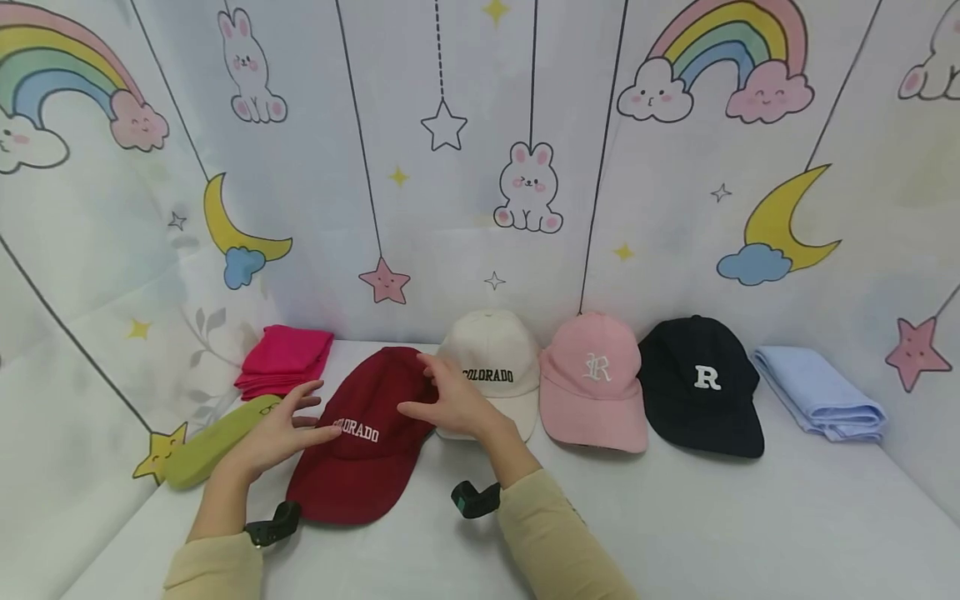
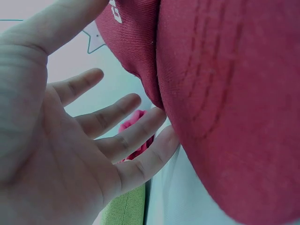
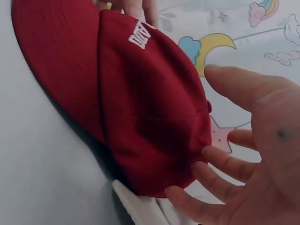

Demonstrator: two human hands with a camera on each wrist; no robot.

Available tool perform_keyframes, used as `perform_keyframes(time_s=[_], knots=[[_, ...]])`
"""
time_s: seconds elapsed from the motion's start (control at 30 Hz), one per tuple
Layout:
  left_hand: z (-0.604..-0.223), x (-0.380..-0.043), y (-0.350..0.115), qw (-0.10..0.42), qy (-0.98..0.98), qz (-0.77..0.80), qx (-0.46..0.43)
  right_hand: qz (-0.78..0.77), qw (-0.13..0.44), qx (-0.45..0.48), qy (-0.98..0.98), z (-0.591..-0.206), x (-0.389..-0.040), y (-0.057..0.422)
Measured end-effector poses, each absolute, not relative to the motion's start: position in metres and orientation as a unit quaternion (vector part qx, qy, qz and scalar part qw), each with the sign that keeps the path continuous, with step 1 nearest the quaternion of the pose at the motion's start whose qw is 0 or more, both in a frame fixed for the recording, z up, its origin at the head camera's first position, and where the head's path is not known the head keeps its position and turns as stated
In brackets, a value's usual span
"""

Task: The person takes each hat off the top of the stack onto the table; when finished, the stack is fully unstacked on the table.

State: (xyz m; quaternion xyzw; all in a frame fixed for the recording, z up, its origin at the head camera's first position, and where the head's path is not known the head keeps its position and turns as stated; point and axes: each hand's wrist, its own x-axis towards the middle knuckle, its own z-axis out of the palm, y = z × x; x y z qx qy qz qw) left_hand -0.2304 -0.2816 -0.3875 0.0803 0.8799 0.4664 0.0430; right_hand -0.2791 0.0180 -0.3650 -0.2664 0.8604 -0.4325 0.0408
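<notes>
A dark red baseball cap (image 1: 352, 487) with white COLORADO lettering lies on the white table, its brim toward me. My left hand (image 1: 268, 437) is at its left side, fingers spread and thumb over the lettering in the head view. In the left wrist view, that hand's lower fingertips (image 2: 168, 138) are right at the edge where crown and brim meet. On the other side, my right hand (image 1: 459, 404) has its fingers apart around the crown's right edge. The right wrist view shows these fingertips (image 3: 206, 152) beside the red crown (image 3: 154, 103), gripping nothing.
A cream COLORADO cap (image 1: 487, 346), a pink cap (image 1: 592, 412) and a black cap (image 1: 693, 421) line the back. Folded light blue cloth (image 1: 817, 392) is at right. Folded bright pink cloth (image 1: 288, 354) and a long green case (image 1: 213, 446) are at left.
</notes>
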Motion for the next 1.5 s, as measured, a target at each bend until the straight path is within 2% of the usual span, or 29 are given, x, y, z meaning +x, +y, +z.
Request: perform_keyframes(time_s=[0.3,0.67,0.83,1.2,1.5], knots=[[-0.385,-0.230,-0.285,0.054,0.884,0.454,0.093,-0.362,0.035,-0.280,0.888,-0.371,-0.282,0.014],[-0.392,-0.228,-0.290,0.074,0.890,0.438,0.098,-0.363,0.034,-0.281,0.888,-0.379,-0.278,0.008],[-0.393,-0.222,-0.294,0.089,0.897,0.423,0.093,-0.376,0.006,-0.254,0.891,-0.381,-0.280,0.000],[-0.392,-0.224,-0.288,0.071,0.915,0.387,0.089,-0.402,-0.050,-0.199,0.893,-0.381,-0.271,-0.017],[-0.391,-0.222,-0.286,0.083,0.918,0.381,0.066,-0.412,-0.103,-0.214,0.880,-0.380,-0.270,-0.022]])
